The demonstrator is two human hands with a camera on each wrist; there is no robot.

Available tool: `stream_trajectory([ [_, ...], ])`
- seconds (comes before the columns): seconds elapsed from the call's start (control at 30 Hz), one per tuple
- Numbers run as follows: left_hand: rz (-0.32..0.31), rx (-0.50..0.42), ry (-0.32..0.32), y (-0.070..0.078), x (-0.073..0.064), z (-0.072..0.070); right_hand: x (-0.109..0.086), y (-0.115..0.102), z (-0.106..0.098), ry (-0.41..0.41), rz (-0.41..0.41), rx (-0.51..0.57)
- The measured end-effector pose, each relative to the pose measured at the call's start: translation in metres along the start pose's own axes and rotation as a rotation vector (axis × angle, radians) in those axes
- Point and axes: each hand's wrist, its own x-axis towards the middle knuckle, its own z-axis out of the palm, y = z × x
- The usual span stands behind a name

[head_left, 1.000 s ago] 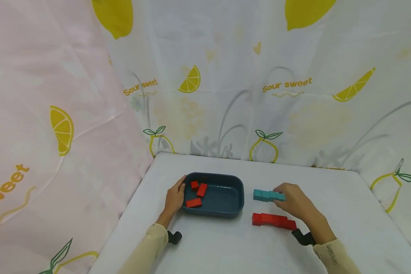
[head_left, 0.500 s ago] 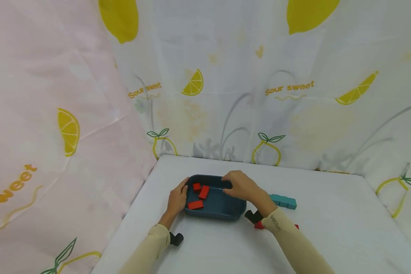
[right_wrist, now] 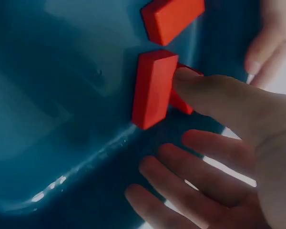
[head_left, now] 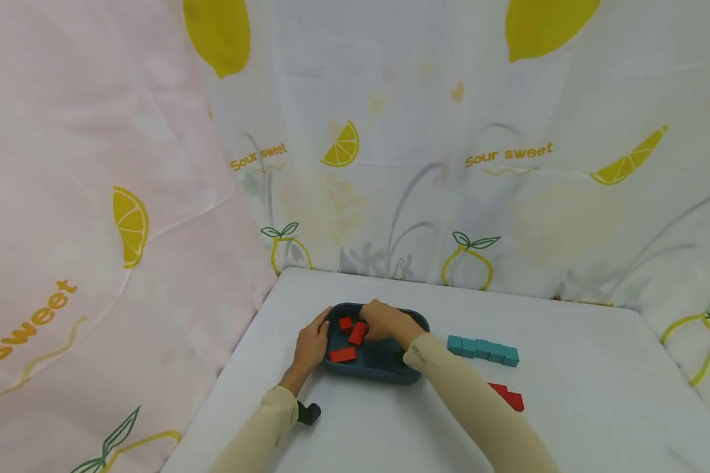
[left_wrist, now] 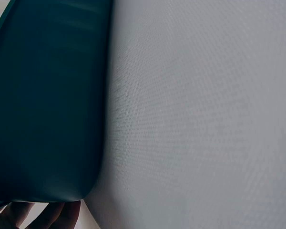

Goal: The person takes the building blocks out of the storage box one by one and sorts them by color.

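In the head view, my left hand (head_left: pixel 311 343) holds the left end of a dark teal tray (head_left: pixel 374 376), fingers along its outer side. My right hand (head_left: pixel 384 322) reaches down inside the tray. Three red blocks lie in its left part: a small one (head_left: pixel 346 323), a longer one (head_left: pixel 357 334) and another long one (head_left: pixel 343 355) near the front. Seen from the right wrist, the right thumb overlaps the small block beside the middle long block (right_wrist: pixel 155 90), while the other fingers spread loosely with nothing between them.
To the right of the tray, a row of teal blocks (head_left: pixel 482 349) lies on the white table (head_left: pixel 597 394). Nearer the front are red blocks (head_left: pixel 511 399), partly hidden by the right sleeve (head_left: pixel 473 401). A lemon-printed curtain (head_left: pixel 390 164) hangs behind the table.
My right hand has left the teal block row, moved left over the tray and gone down beside the red blocks. My left hand stays at the tray's left end.
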Motion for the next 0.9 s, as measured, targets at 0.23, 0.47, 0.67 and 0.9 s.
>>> stream_trajectory([
  [0.23,-0.006,0.016,-0.001,-0.002,-0.002,0.000,0.016,-0.011,0.015,-0.048,0.043,-0.024],
  [0.47,0.005,0.003,0.008,-0.002,-0.001,0.000,0.021,-0.016,0.021,-0.034,0.094,-0.038],
  [0.67,-0.009,-0.009,-0.001,0.000,-0.001,-0.001,0.027,-0.016,0.025,0.000,0.073,-0.051],
  [0.9,0.001,-0.009,-0.002,-0.001,0.000,-0.003,0.034,-0.013,0.030,0.051,0.024,-0.094],
])
